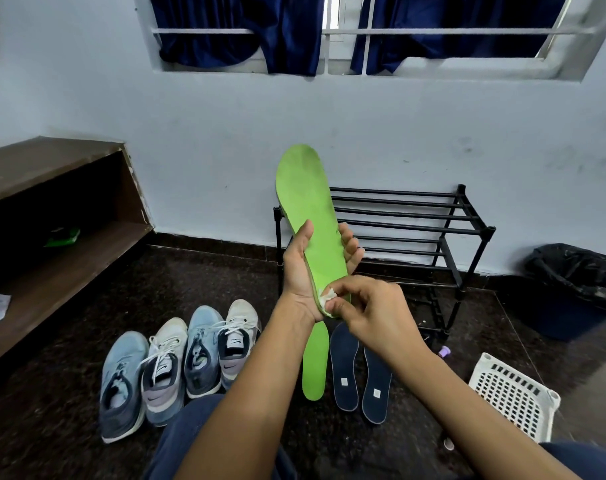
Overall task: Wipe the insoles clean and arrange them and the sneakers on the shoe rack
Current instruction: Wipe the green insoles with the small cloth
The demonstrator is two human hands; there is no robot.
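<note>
Green insole [308, 216] being wiped at the heel.
It is held upright in the curled left grip [300, 271]; a white wad [326, 295] is pinched in the right grip [367, 306]; toeward strokes are likely needed next.

The green insole [308, 209] looks like matt foam, smudged grey toward its toe; the white wad [327, 295] on it looks soft and crumpled. The shoe rack [416, 216] is black metal tube with a dull sheen. The sneakers [177, 368] are mesh cloth; the floor [225, 278] is polished speckled stone.
</note>
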